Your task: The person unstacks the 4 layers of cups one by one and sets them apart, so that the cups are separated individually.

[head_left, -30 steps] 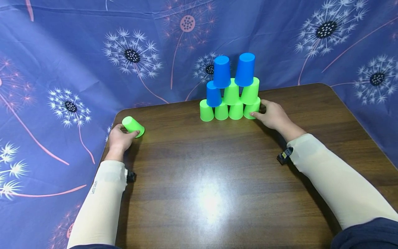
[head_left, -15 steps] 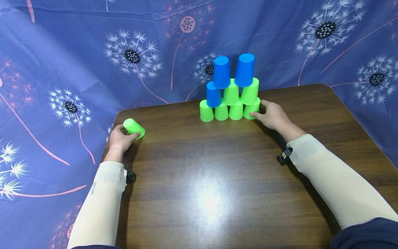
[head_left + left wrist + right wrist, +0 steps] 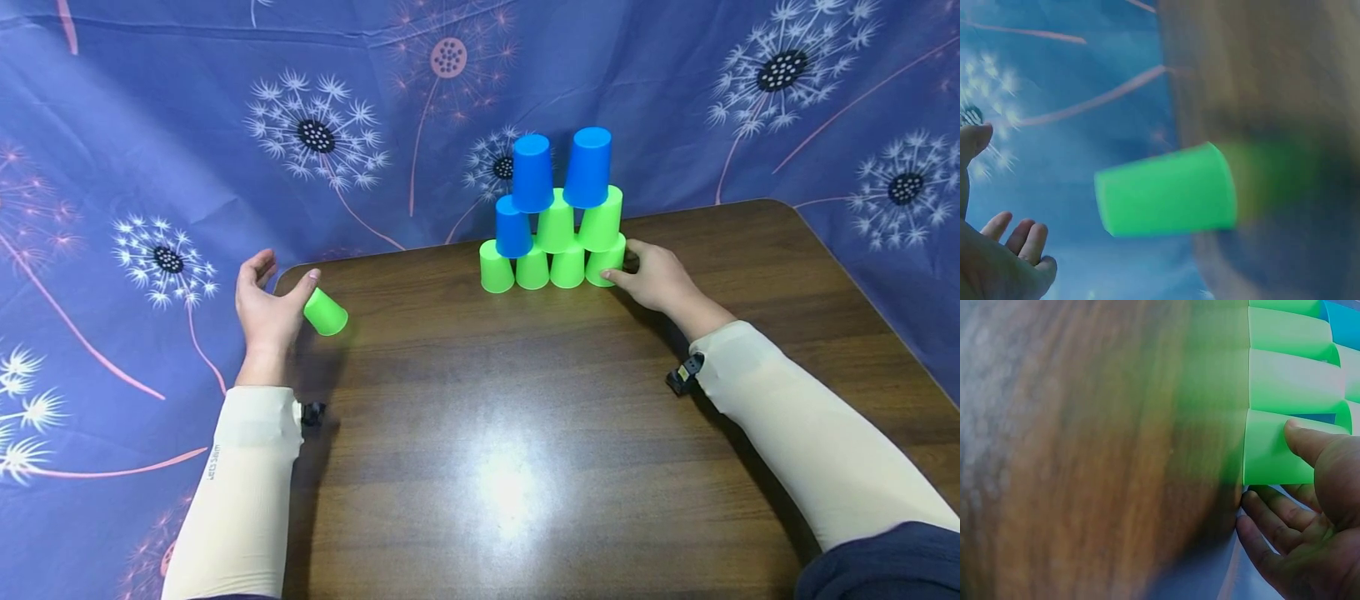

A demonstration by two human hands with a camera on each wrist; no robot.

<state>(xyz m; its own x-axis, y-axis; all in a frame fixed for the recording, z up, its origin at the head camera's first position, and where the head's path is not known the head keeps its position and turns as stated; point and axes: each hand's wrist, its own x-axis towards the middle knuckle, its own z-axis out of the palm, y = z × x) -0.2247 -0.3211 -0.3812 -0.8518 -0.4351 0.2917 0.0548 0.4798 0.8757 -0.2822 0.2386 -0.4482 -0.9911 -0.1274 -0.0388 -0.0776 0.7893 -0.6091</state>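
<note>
At the table's left edge a green cup (image 3: 326, 313) stands upside down. My left hand (image 3: 268, 312) is raised beside it with fingers spread; in the left wrist view a gap shows between the fingers and the cup (image 3: 1166, 194). My right hand (image 3: 656, 277) grips the rightmost bottom green cup (image 3: 604, 262) of a pyramid, thumb across its front and fingers around its far side. The bottom row is several green cups, all upside down. Above sit one blue cup (image 3: 513, 229) and two green cups (image 3: 556, 223). Two blue cups (image 3: 532, 175) form the top row, a gap between them.
The brown wooden table (image 3: 465, 400) carries the pyramid near its back edge. A blue cloth with dandelion prints (image 3: 187, 100) hangs close behind and on the left side. A bright light reflection lies on the tabletop.
My left hand has let go of the single green cup and lifted up and left, its fingers opening. The cup stays near the left edge. My right hand and the pyramid hold still.
</note>
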